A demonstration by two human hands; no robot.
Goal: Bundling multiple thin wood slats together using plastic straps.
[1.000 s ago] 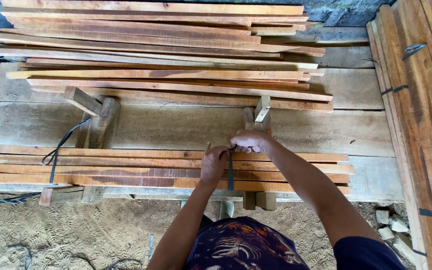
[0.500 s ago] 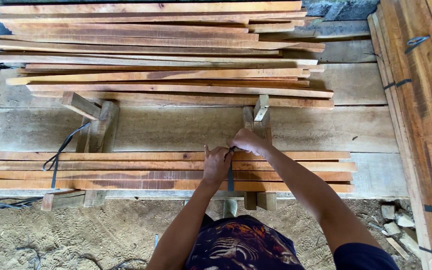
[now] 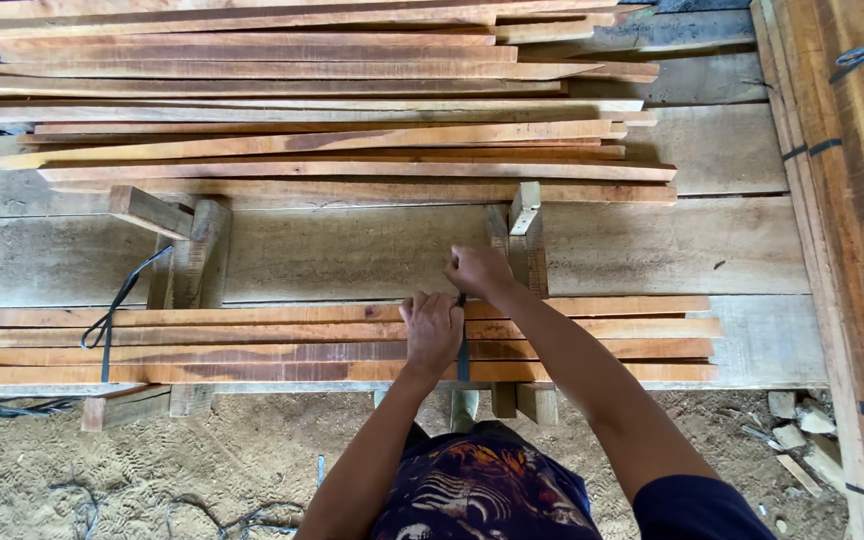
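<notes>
Below, your left hand [image 3: 432,330] lies palm-down with fingers spread flat on the bundle of long reddish-brown wooden slats [image 3: 252,345], beside the dark plastic strap [image 3: 462,355] that crosses the bundle. Your right hand [image 3: 477,270] is closed, pinching the strap's upper end just beyond the bundle's far edge. The bundle rests across two short wooden blocks [image 3: 527,250] on a wide pale plank bench [image 3: 352,250]. A second dark strap [image 3: 112,315] loops the bundle's left end. Loose slats [image 3: 302,120] lie stacked farther back.
</notes>
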